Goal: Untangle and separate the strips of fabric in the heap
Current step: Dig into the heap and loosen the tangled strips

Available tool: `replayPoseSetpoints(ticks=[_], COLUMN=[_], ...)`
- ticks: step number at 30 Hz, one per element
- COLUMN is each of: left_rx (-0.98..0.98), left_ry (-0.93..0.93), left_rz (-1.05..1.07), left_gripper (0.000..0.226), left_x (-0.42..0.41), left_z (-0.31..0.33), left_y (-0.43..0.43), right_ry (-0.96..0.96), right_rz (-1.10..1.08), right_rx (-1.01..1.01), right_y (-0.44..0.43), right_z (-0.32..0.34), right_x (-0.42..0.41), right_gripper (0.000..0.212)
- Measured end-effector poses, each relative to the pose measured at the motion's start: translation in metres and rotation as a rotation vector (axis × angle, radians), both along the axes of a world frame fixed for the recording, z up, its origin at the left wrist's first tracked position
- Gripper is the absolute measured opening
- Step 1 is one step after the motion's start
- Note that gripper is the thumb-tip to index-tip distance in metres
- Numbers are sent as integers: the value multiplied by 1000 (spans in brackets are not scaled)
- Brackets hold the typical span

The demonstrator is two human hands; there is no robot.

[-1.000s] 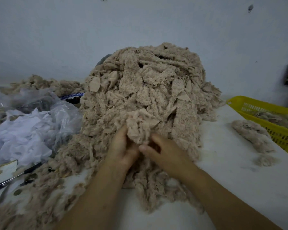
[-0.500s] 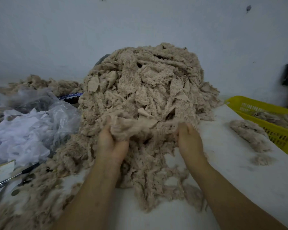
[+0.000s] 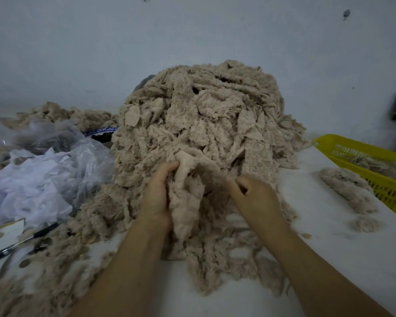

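Note:
A tall heap of tangled beige fabric strips (image 3: 206,115) fills the middle of the white table (image 3: 343,259), against the wall. At its near foot my left hand (image 3: 157,195) grips a bunched beige strip (image 3: 185,197) that hangs down past my palm. Just to the right, my right hand (image 3: 254,195) has its fingers curled and pinches the same strip where it runs into the heap. Loose frayed strips spread toward me between my forearms.
A yellow plastic basket (image 3: 375,177) with some fabric stands at the right edge. A rolled beige piece (image 3: 348,191) and a small tuft (image 3: 364,225) lie beside it. At the left are a clear plastic bag of white material (image 3: 39,179), a black pen (image 3: 23,243) and another beige pile (image 3: 62,113).
Half a second ago my hands held the strip stretched wide apart. Now they have come closer together and lower, with the strip bunched in my left hand.

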State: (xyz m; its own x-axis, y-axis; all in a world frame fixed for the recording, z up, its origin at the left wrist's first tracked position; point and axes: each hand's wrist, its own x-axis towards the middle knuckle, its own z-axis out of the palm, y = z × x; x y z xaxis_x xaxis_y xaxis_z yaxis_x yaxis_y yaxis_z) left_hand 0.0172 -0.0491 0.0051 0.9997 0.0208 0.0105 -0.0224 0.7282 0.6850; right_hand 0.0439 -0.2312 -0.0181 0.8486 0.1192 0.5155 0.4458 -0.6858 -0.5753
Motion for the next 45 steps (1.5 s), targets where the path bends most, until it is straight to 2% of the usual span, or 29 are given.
replayPoseSetpoints(ticks=[2,4,5,7,8,10,12,14,16,17,20,22,24,26,27,28,29,31,32,33,34,35,38,41,45], left_rx=[-5,10,28,2,-30,-98,-121,-148,-139,-106,228,424,495,482,438,412,394,380,391,412,458,505,645,742,786], left_ry=[18,40,48,33,17,-12,-24,-8,-4,3,-60,-87,-76,-67,-74,-90,-103,-122,-124,-128,-125,-112,-74,-71,-63], left_rz=[-13,-20,-32,-48,-43,-5,46,40,-4,-38,-28,-53,-98,-114,-119,-107,-78,-25,-17,-27,-36,-43,-70,-93,-80], left_gripper=[36,52,50,30,22,15,33,27,21,25,43,59,60,63,65,66,65,63,62,61,61,60,46,38,32], left_x=[1,2,0,-2,-2,1,5,8,8,6,3,-1,-3,-1,-1,0,1,4,6,7,8,7,7,5,5], left_z=[2,3,4,3,3,3,2,1,1,2,-2,-4,-5,-5,-3,-4,-6,-12,-15,-16,-17,-18,-22,-26,-28], left_y=[-2,-3,-4,-5,-4,-3,0,3,2,-1,-12,-24,-32,-32,-32,-29,-27,-21,-19,-20,-21,-25,-31,-33,-34], right_ry=[8,69,65,26,15,-18,-55,-88,-95,-49,114,158,231,317,327,315,315,292,283,304,353,391,344,415,375], right_rz=[122,218,226,198,170,121,145,215,313,378,451,398,387,382,365,322,252,161,171,150,74,-26,-208,-135,-206], right_rx=[4,-32,-67,-66,-22,73,102,69,31,16,-72,38,147,129,216,404,675,1244,1403,1456,1388,1225,635,397,-29], right_y=[1,7,10,12,10,3,1,5,10,14,26,26,19,13,11,8,2,-16,-24,-29,-31,-29,-21,-18,-15], right_z=[0,-4,-6,-6,-5,-1,4,8,7,6,0,-1,-4,-6,-7,-6,0,13,14,13,10,5,-12,-17,-18], right_x=[0,-1,-1,-1,0,0,-4,-10,-16,-18,-24,-22,-15,-8,-3,2,6,16,20,21,21,20,25,27,26], right_gripper=[30,36,29,13,14,31,41,41,31,27,54,44,30,23,17,13,15,30,39,48,53,51,28,32,24])
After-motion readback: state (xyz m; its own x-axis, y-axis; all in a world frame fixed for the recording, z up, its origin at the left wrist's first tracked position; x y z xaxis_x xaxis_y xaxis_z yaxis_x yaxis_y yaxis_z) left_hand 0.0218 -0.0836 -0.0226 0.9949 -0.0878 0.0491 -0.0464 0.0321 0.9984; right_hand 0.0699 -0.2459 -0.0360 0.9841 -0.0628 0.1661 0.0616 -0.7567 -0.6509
